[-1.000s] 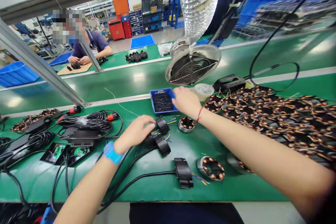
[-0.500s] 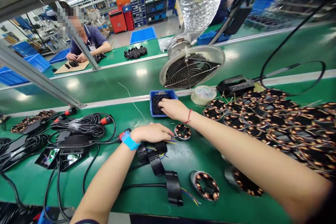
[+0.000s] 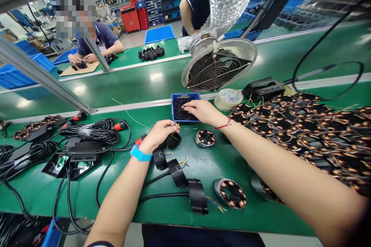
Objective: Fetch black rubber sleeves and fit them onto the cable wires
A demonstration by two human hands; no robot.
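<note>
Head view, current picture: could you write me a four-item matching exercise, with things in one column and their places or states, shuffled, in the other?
Things
1. Left hand
2. Pale roll
3. Right hand
4. Hood

Places or states
A. Hanging above the green bench
B. Fingertips at small black pieces inside the small blue box
C. Fingertips at thin wires by a black ring-shaped part
D. Standing just to the right of the small blue box

Right pairs: 1-C, 2-D, 3-B, 4-A
</note>
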